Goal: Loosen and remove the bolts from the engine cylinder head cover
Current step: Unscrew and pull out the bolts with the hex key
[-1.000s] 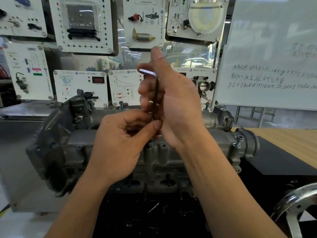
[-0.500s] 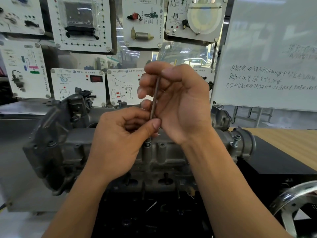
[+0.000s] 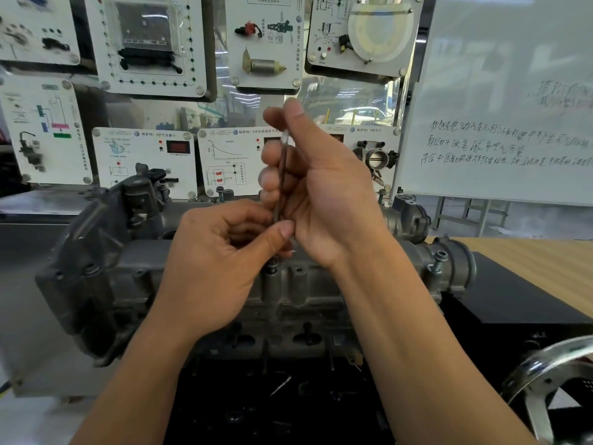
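1. Left hand (image 3: 221, 261) is pinching the key (image 3: 281, 175) low, steadying it on the bolt (image 3: 272, 268), midway along the front edge of the cover (image 3: 308, 284).
2. Right hand (image 3: 321, 194) is gripping the key's top with curled fingers (image 3: 271, 155), having twirled it round; the bolt is probably loosening.

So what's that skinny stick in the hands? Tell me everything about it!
The stick is a thin, dark metal rod, likely a hex key, standing almost upright. The right hand curls its fingers round the upper part, which looks blurry and shiny. The left hand pinches it low down. Its bottom end points at a bolt on the grey engine cover; the tip is hidden.
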Motion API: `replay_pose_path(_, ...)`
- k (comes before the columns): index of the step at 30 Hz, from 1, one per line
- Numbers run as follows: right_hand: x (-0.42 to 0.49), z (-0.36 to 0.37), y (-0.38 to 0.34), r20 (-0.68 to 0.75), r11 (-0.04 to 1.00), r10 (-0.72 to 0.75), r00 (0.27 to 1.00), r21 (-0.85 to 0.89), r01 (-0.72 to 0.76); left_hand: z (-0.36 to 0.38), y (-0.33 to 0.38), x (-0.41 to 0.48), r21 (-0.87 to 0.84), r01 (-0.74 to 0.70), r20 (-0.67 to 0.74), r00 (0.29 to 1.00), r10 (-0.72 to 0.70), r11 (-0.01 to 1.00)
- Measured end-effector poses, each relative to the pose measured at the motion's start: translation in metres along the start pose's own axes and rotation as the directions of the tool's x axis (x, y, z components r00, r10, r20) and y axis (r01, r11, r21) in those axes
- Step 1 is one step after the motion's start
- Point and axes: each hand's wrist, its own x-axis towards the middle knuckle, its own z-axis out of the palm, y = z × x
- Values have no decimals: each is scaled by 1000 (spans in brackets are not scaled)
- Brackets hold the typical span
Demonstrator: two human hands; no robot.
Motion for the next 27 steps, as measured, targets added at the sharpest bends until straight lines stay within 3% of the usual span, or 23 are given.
replay_pose_path(6,-5,8,6,-108,980,-144,984,-155,126,2,6,-1,-21,-24,19,1000,25,999)
replay_pose_path(10,-9,10,9,-18,933,-252,968,-270,238,3,9,-2,-11,-24,3,1000,24,1000)
replay_pose_path(14,-10,9,7,48,910,-253,966,-326,255,2,7,0,6,-9,-3,1000,9,1000)
replay_pose_path(27,0,-10,0,209,988,-132,969,-53,146,3,-2,0,6,6,-32,999,-6,1000)
